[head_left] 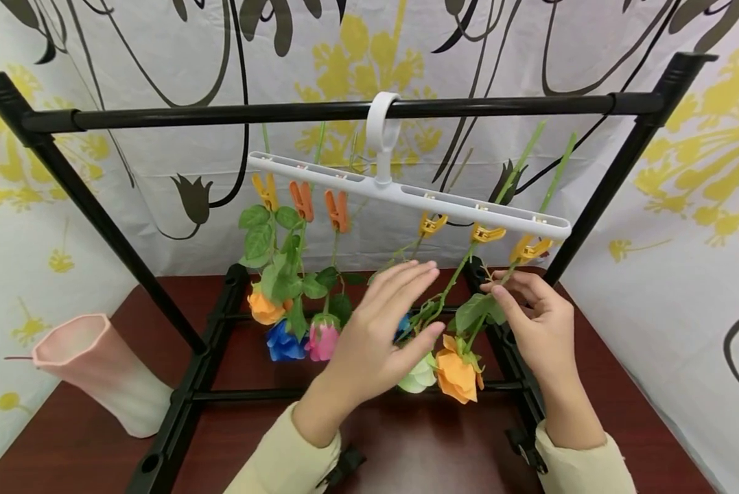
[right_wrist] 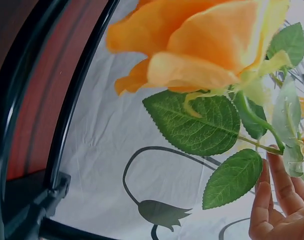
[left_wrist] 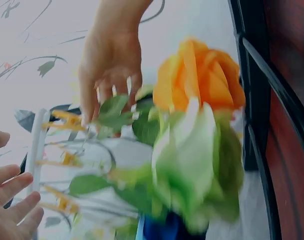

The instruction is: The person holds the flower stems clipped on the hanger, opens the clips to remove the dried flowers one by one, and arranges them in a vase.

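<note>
I see the right hand (head_left: 541,326) pinching the stem of the orange rose (head_left: 458,372), leaves partly hiding the fingertips, below the end yellow clip (head_left: 531,248) on the white hanger (head_left: 409,195). The left hand (head_left: 372,336), fingers straight and thumb apart, blocks most of a blue rose (head_left: 403,325) from my head view; my right wrist view crops the orange bloom.

Standing here, I can't make out a single word, number or brand anywhere. The hanger (head_left: 384,190), the clothes pegs (head_left: 489,235) and the vase (head_left: 106,374) show me no readable lettering.
</note>
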Available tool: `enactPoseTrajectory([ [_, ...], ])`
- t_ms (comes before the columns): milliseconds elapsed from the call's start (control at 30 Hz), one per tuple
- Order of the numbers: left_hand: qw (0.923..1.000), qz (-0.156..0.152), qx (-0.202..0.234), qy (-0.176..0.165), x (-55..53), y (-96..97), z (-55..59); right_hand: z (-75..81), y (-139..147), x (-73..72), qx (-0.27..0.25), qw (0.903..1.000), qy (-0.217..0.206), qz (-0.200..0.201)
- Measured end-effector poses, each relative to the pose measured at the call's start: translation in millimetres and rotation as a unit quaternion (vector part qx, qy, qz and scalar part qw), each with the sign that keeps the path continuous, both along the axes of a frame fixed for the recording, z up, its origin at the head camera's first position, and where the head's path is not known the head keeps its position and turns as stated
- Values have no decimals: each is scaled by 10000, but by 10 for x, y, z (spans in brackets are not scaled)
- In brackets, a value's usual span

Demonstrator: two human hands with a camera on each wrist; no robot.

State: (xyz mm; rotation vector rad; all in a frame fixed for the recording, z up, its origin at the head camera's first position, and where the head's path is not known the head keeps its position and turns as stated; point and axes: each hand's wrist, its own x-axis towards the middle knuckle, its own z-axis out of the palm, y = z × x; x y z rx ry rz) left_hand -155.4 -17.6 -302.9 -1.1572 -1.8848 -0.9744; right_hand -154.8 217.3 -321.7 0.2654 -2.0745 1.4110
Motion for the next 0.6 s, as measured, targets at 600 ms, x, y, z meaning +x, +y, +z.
enactPoseTrajectory([
  [600, 9942, 233, 680, -795, -210, 850, 174, -79, 12, -43, -1489, 9872, -249, 506],
])
